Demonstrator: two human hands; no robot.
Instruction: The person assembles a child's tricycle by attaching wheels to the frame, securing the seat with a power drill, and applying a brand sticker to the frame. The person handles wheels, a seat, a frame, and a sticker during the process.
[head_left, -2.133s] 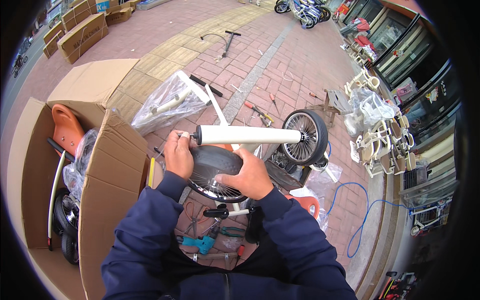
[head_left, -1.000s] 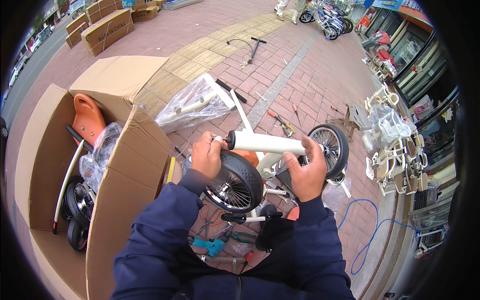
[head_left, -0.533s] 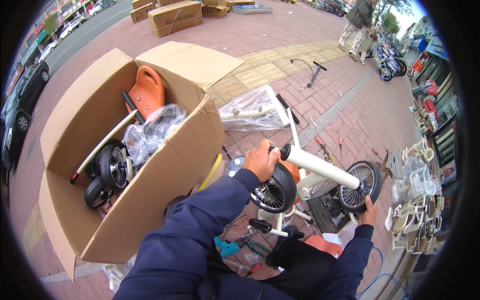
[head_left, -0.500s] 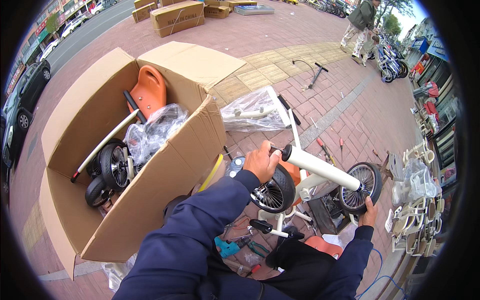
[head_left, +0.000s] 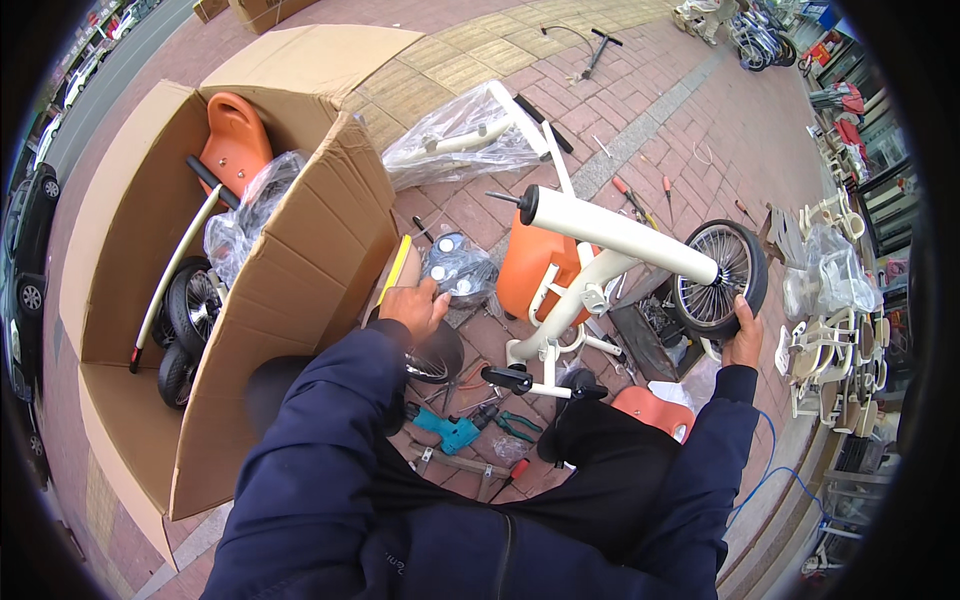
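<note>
My right hand [head_left: 741,334] grips the tyre of a spoked wheel [head_left: 712,292]. That wheel sits at one end of a thick cream tube [head_left: 620,232], part of a small cycle frame [head_left: 568,310]. A bare metal axle [head_left: 503,197] sticks out of the tube's other end. My left hand [head_left: 414,308] is closed, apart from the frame, between the carton and the orange seat [head_left: 530,265]. Whatever its fingers hold is hidden. Just below it shows another spoked wheel [head_left: 437,358], half covered by my sleeve; I cannot tell whether the hand touches it.
A large open carton [head_left: 285,300] at left holds an orange seat [head_left: 238,145], wheels and plastic wrap. A teal power drill [head_left: 450,430], pliers [head_left: 517,425] and an open parts box [head_left: 650,338] lie around my legs. Wrapped frame parts [head_left: 450,145] lie ahead; cream parts [head_left: 825,310] are heaped at right.
My left hand has come off the axle end and moved left. The loose wheel under it also shows farther left. My right hand keeps its grip, and the view has shifted.
</note>
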